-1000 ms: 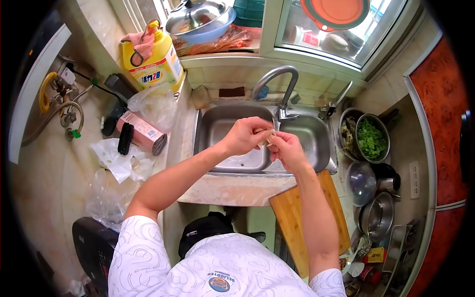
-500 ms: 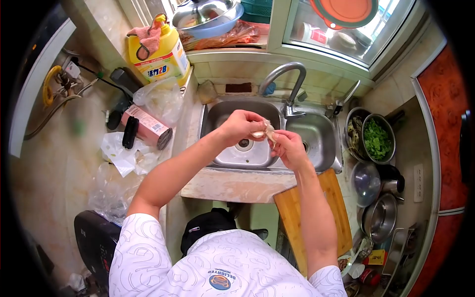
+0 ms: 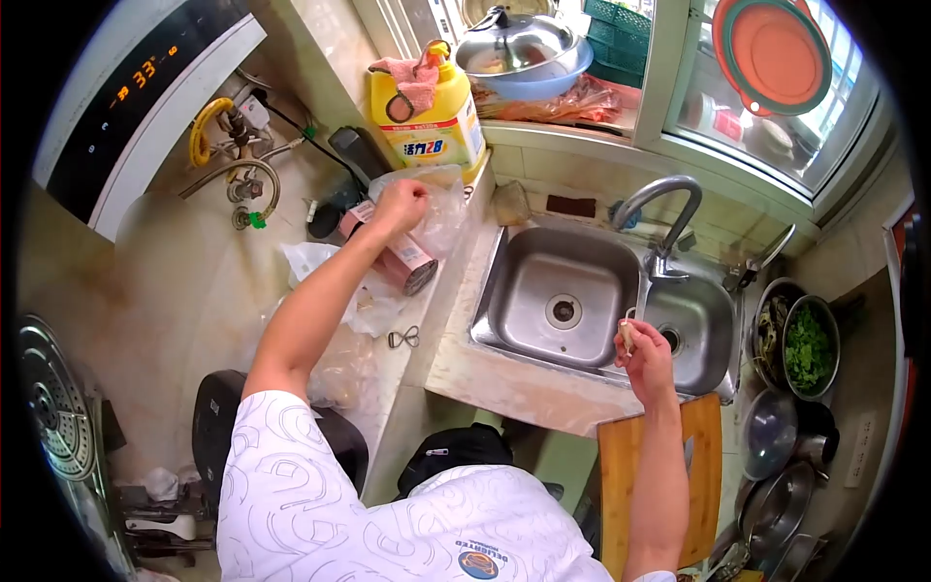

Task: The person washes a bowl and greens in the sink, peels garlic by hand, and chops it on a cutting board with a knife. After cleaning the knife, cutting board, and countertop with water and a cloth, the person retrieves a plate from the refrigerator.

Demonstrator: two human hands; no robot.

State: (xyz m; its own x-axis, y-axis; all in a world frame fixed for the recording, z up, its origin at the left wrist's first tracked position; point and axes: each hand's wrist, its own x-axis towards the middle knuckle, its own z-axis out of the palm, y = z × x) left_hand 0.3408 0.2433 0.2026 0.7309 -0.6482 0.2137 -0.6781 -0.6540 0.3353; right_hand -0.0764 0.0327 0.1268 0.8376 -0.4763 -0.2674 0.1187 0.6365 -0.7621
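Note:
My left hand is over the left counter, its fingers pinched together at the clear plastic bag. Whether they grip the bag or something small cannot be made out. Beneath my left wrist lies a pink packaged roll. In front of the right basin, my right hand is closed on a pale piece of garlic with a thin stalk-like strip sticking up. Below both is the steel double sink, with a few small bits in its left basin.
A yellow detergent jug stands behind the bag. The curved faucet rises behind the sink. A wooden cutting board juts out below my right forearm. At right are a bowl of greens and several pans.
My hands were together at the garlic over the sink. My left hand has moved away left to the plastic bag; my right hand keeps the garlic. The view has turned left.

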